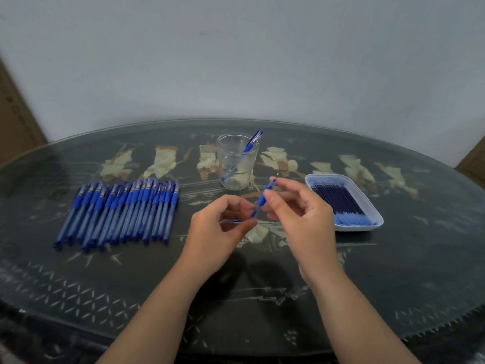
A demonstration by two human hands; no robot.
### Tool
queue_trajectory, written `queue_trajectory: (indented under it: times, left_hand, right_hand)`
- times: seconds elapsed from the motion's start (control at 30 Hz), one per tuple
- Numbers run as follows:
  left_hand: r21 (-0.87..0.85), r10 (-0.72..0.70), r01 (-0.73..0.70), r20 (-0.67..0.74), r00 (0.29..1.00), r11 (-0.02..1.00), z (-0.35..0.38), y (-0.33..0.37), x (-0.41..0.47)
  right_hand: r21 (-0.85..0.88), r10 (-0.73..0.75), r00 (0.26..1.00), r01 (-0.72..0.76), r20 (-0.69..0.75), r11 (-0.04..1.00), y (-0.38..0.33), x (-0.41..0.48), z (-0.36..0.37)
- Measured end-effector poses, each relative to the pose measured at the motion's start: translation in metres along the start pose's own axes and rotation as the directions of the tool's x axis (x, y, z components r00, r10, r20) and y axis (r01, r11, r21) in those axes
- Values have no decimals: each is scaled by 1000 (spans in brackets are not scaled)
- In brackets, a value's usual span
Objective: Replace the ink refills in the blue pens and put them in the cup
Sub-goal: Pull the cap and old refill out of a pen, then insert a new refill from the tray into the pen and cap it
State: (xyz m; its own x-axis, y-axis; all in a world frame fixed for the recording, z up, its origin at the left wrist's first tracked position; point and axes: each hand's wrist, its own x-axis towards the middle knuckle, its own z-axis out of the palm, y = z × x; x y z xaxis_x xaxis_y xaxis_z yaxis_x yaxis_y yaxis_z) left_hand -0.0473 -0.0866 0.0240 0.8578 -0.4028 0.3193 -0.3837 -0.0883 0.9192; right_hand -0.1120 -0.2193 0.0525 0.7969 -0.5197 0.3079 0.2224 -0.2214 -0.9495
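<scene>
Looking down over a dark, glass-covered tabletop (393,271) patterned with pale flowers, the view takes in two bare forearms reaching in from the near edge.

Toward the left edge lies a row of blue pens (118,214). They are packed side by side and touching, with their darker blue ends pointing to the far edge.

Right of the row, near the middle of the tabletop, the left hand (223,227) is raised with its fingers curled. Its thumb and forefinger pinch the lower end of a slanted pen (263,197). A thin clear piece (231,221) crosses the gap inside that hand; whether it belongs to the same pen cannot be told.

Beyond the hands, toward the middle of the far edge, stands an upright glass cup (237,164). A single blue pen (252,144) leans inside it, its top sticking out over the rim to the right.

The slanted pen rises from the left fingertips toward the far right. The right hand (299,211) pinches its upper part between thumb and forefinger, the other fingers loosely bent.

Just beside the right hand, toward the right edge, sits a shallow white tray (357,227). It holds dark blue refills (338,198) laid side by side.

A plain pale wall (236,61) rises behind the far edge.
</scene>
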Motion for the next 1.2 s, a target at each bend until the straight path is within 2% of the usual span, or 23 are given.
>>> queue_trajectory:
  times: [0.3,0.5,0.67,0.77,0.93,1.0,1.1,1.2]
  left_hand:
    - [136,61,-57,-23,998,989,-3,2,1]
    - [171,105,-97,-37,994,980,-4,-1,1]
    - [212,149,-136,-45,988,968,-8,-5,1]
    - [227,159,-146,-43,986,963,-11,-6,1]
    - [216,106,-81,-102,989,973,-15,-9,0]
    - [188,54,-23,-166,985,982,-16,-10,1]
    - [107,9,21,-272,962,994,-16,-14,2]
    - [36,-22,39,-381,924,999,-15,-19,3]
  right_hand:
    - [217,72,996,-59,-51,974,-12,6,-11]
    - [146,-3,1000,6,-20,989,-15,9,-16]
    - [258,-19,996,42,-91,965,-26,14,-18]
    - [232,-62,987,96,-148,968,-37,20,-19]
    - [288,-45,962,125,-269,950,-67,52,-42]
    - [234,-7,968,68,-251,970,-72,72,-55]
    - [-19,149,978,-153,-149,988,-56,100,-58]
    - [-309,353,935,-339,-11,889,-23,114,-45]
